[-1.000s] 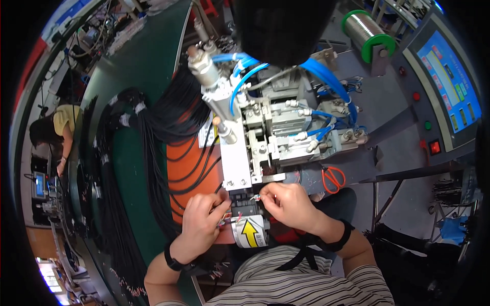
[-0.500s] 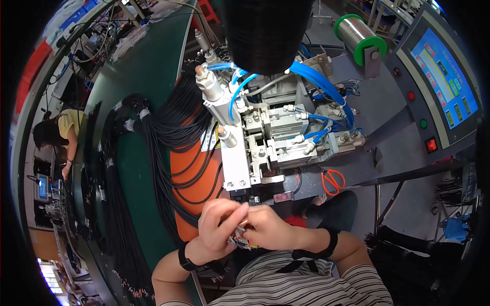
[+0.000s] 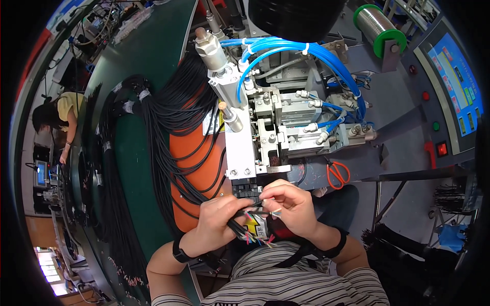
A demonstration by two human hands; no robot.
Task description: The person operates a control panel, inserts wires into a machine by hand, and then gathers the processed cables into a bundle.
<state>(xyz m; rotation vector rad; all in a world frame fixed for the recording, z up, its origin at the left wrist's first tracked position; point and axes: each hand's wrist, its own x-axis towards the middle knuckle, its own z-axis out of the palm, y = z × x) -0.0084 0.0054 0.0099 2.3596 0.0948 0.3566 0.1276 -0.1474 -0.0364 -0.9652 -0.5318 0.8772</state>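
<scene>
My left hand (image 3: 212, 222) is closed around a small bunch of black cables (image 3: 236, 227). Thin coloured wires (image 3: 251, 237) fan out of the cable ends, below and right of that hand. Facing it, my right hand (image 3: 296, 209) pinches the end of one cable between thumb and fingertips, where pale wire strands (image 3: 276, 210) stick out. Both hands are in front of my striped shirt, just short of a machine (image 3: 239, 150) with metal cylinders and blue air hoses (image 3: 326, 57).
Many black cables (image 3: 178, 120) drape over an orange mat (image 3: 185, 153) and the green table (image 3: 130, 168). Orange-handled scissors (image 3: 335, 176) lie right of the machine. A solder spool (image 3: 377, 28) and touchscreen (image 3: 456, 76) stand farther right. Another person (image 3: 70, 117) is at far left.
My hands were pressed together over the wire ends; now they are apart, showing the cable bunch and one cable end in the right fingers. The whole view has shifted slightly.
</scene>
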